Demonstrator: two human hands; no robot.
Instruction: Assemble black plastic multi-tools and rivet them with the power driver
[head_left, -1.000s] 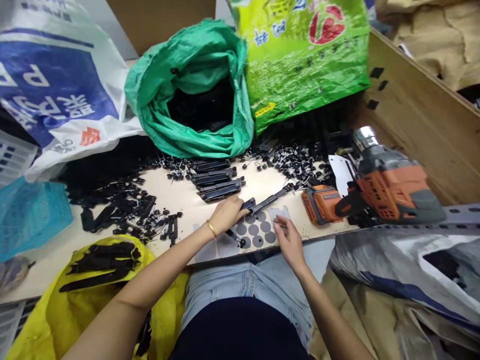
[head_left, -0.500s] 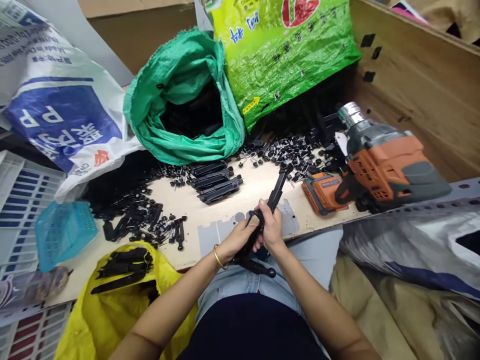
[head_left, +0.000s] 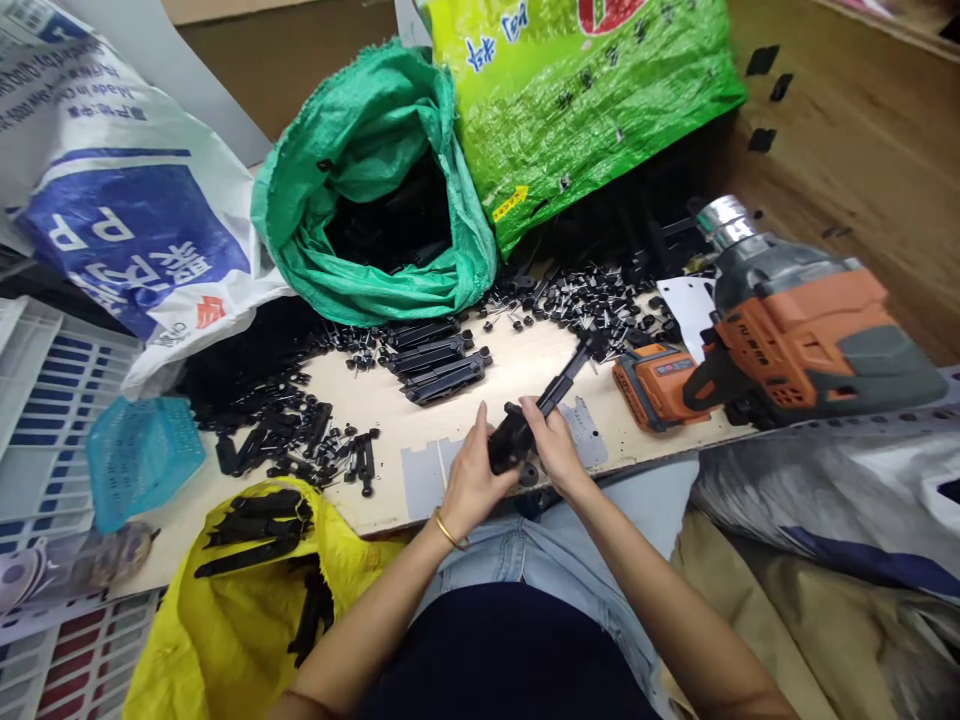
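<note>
My left hand (head_left: pixel 471 478) is closed round the thick body of a black jointed plastic part (head_left: pixel 511 440), above the table's front edge. My right hand (head_left: pixel 556 447) grips the same part at its upper right, where a long slim arm points away from me toward the loose pieces. Fingers and palms hide some of the part. Behind it, several matching black parts (head_left: pixel 442 372) lie side by side on the table. Flat grey plates (head_left: pixel 424 482) rest on the tabletop near my hands.
An orange cordless power tool (head_left: pixel 806 345) lies at right. Small black pieces with metal pins (head_left: pixel 585 295) are heaped at the back. A green sack (head_left: pixel 289 215) stands open behind. A yellow bag (head_left: pixel 176 630) with black parts is at left, near a blue basket (head_left: pixel 142 460).
My left hand has shifted its hold to the part's side. The piece that hung toward my lap no longer shows there. The view has moved slightly.
</note>
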